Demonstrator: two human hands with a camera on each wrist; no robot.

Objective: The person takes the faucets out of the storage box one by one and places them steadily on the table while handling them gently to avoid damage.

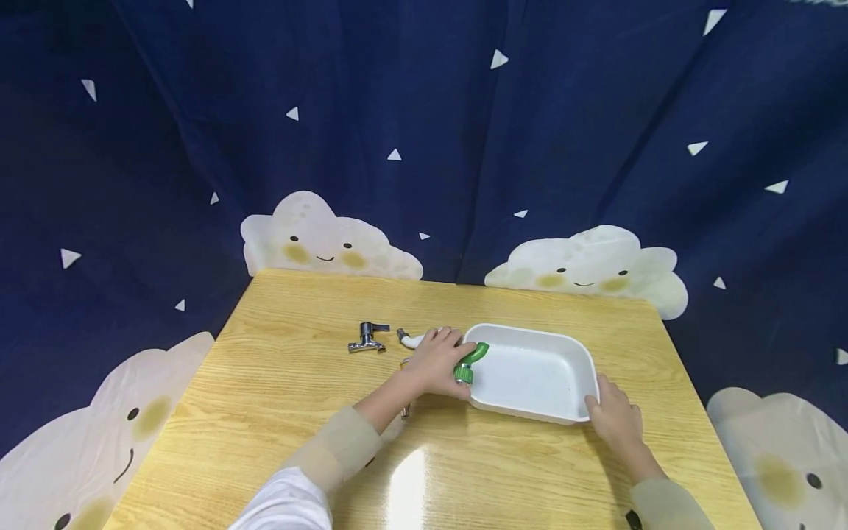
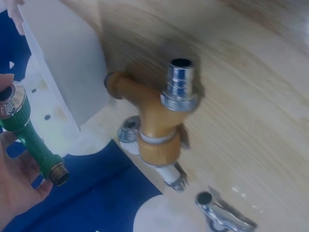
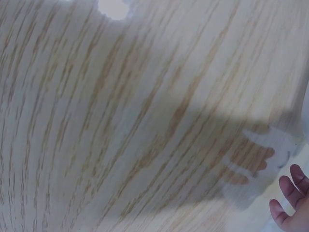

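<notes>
My left hand [image 1: 437,364] holds a green tap [image 1: 475,353] at the left rim of a white plastic basin [image 1: 530,368]. The left wrist view shows this green tap [image 2: 34,140] with a chrome collar and a threaded metal end, gripped between thumb and fingers. At the basin's right end, my right hand [image 1: 616,414] grips the rim, thumb on the inner side and fingers outside. Only some fingertips [image 3: 289,193] of it appear in the right wrist view. Nothing lies inside the visible part of the basin.
Left of the basin lies a chrome tap [image 1: 366,338], with a white tap [image 1: 412,341] beside it. An orange-yellow tap [image 2: 154,113] with chrome ends rests under my left forearm, mostly hidden from the head view. A dark blue curtain [image 1: 450,147] hangs behind the wooden table [image 1: 278,383].
</notes>
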